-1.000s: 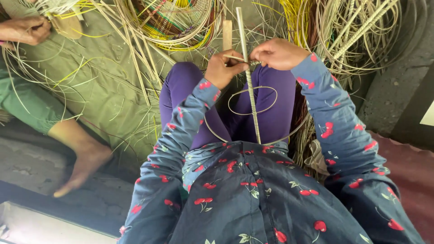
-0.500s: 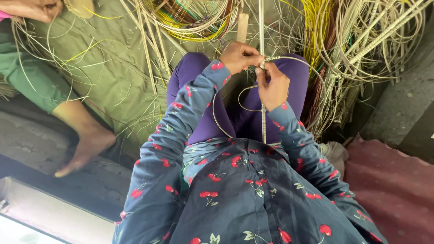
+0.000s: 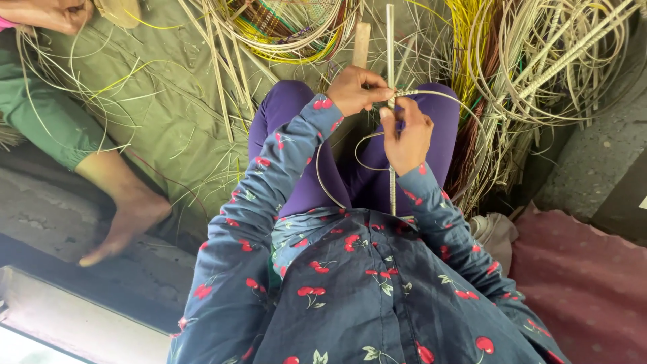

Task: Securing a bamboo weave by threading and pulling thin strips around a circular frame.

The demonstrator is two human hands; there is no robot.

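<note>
My left hand (image 3: 354, 89) pinches the pale cane strip (image 3: 431, 94) against the upright rod (image 3: 390, 40); my right hand (image 3: 406, 135), fingers closed, grips both below.

Thin rod (image 3: 390, 40): pale, smooth, slightly glossy, looks like cane or plastic. Strip (image 3: 438, 94) looped around it: smooth, pale. Tangled strands (image 3: 539, 61) at 2 o'clock: glossy, stiff. Sleeves (image 3: 269, 182): matt printed cloth. Mat (image 3: 162, 114) at 10 o'clock: matt woven cloth.

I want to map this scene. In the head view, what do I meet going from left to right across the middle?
Bare foot of another person → left hand → thin rod → right hand → pale cane bundle
</note>
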